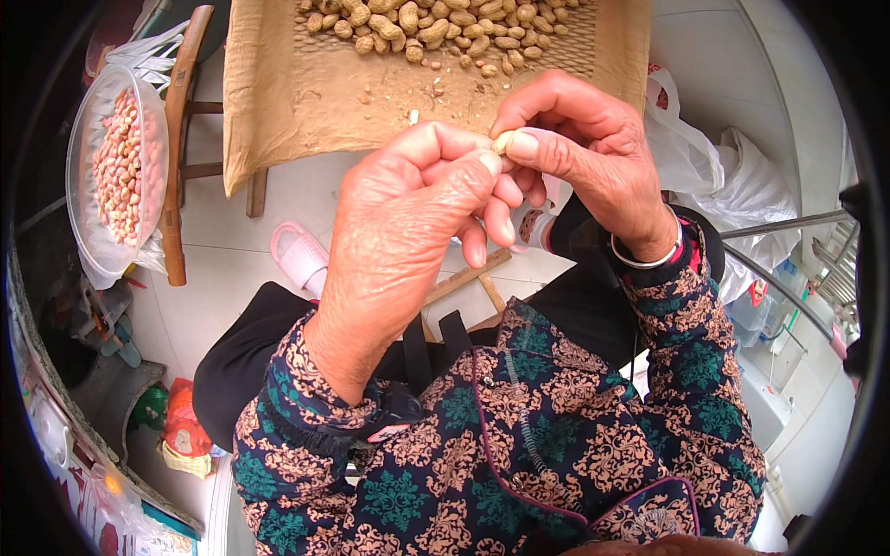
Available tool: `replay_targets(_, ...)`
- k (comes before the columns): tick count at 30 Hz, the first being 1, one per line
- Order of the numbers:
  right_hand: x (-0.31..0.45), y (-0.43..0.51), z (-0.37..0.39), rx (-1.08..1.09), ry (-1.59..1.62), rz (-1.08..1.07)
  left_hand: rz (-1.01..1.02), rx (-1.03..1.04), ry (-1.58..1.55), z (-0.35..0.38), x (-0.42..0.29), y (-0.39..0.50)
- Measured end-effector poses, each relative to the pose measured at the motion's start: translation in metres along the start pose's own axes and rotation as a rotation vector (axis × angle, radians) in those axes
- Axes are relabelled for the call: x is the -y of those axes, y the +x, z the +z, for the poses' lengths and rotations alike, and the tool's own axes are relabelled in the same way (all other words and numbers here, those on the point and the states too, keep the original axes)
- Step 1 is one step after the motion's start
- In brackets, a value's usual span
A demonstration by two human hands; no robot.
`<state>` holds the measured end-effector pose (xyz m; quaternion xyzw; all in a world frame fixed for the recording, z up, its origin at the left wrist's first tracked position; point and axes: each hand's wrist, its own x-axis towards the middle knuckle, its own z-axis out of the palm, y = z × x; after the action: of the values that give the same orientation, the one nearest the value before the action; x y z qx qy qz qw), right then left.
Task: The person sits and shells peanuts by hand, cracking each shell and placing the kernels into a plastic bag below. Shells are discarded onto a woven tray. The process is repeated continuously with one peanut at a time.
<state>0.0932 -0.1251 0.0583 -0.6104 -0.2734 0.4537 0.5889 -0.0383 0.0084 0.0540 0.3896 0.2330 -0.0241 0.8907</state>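
Between the fingertips of both hands is a small pale peanut pod (502,142), or a piece of its shell. My right hand (591,146) pinches it between thumb and forefinger. My left hand (424,187) meets it with thumb and forefinger from the other side, the other fingers curled beneath. Beyond the hands, unshelled peanuts (431,28) lie heaped on a mesh tray with a brown covered border (278,125), along with a few loose kernels and shell crumbs. On the left, a clear plastic bowl (73,160) holds many pink shelled peanut kernels (122,167).
The bowl rests by a wooden stool's curved rail (182,139). White plastic bags (744,187) and metal rods (786,224) are at the right. A pink slipper (297,254) is on the tiled floor, with red and green bags (186,417) at lower left.
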Motion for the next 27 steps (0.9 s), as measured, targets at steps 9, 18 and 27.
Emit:
replay_targets(9, 0.004, -0.003, 0.004, 0.041, -0.210, 0.052, -0.061, -0.058, 0.121, -0.001, 0.001, -0.004)
replay_targets(18, -0.021, 0.001, -0.002, 0.126, 0.508, 0.142, -0.077, -0.012, -0.086, 0.001, -0.006, -0.002)
replay_targets(27, -0.034, 0.004, -0.003, 0.306, 0.816, 0.066, -0.026, 0.097, -0.084, 0.001, -0.008, -0.006)
